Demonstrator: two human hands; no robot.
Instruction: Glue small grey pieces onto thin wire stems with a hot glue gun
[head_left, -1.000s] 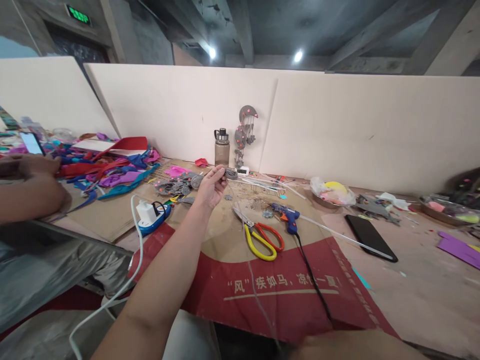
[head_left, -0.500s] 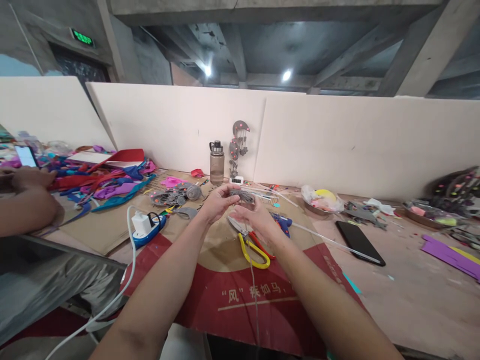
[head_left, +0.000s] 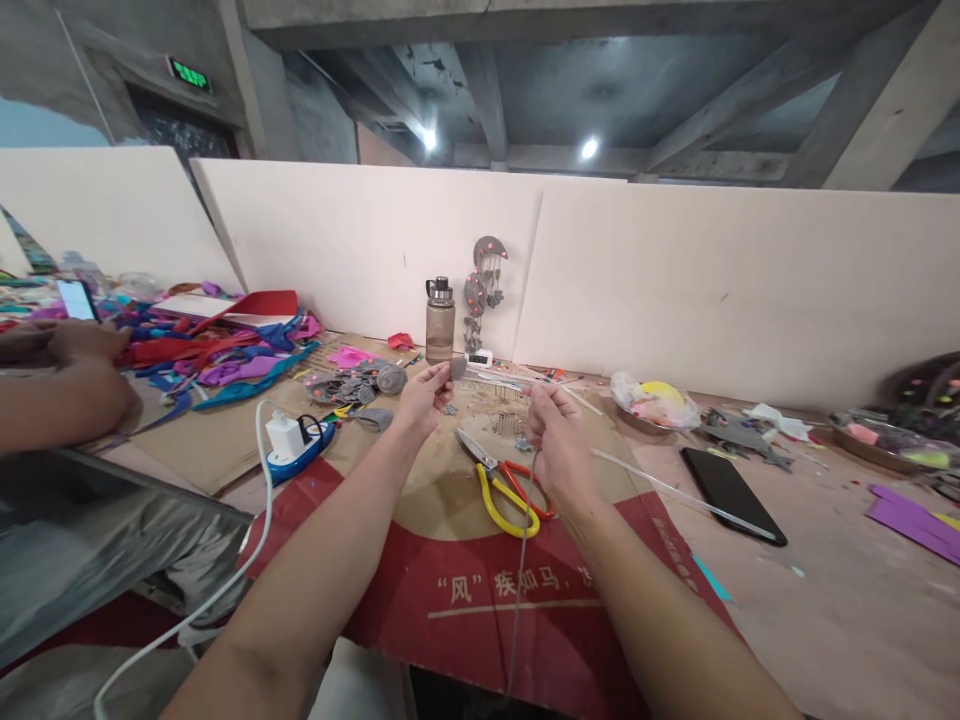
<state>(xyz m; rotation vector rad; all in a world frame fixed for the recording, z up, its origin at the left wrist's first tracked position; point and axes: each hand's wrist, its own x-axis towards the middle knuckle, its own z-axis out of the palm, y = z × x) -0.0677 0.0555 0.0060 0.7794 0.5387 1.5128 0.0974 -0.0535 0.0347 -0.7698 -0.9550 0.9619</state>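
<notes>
My left hand [head_left: 424, 404] is closed, with a small grey piece [head_left: 458, 369] pinched at its fingertips; it looks like a bundle of grey yarn. To the right, my right hand [head_left: 561, 440] is also closed, pinching a grey yarn strand [head_left: 519, 590] that hangs down past the table's front edge. Between and below the hands lie scissors [head_left: 510, 497] with one yellow and one red handle, blades slightly apart. A few small grey scraps [head_left: 523, 444] lie on the brown paper beyond the scissors.
A water bottle [head_left: 440, 322] and a grey hanging ornament [head_left: 487, 285] stand by the white board. On the left are grey felt pieces [head_left: 352, 382], a blue power strip [head_left: 300, 455] and another person's hands [head_left: 82, 345]. A black phone [head_left: 731, 495] and a clear stick [head_left: 667, 482] lie right.
My hands have moved apart, the right one rightward and away from the grey yarn bundle. Its fingers have closed on the strand. The view has shifted slightly.
</notes>
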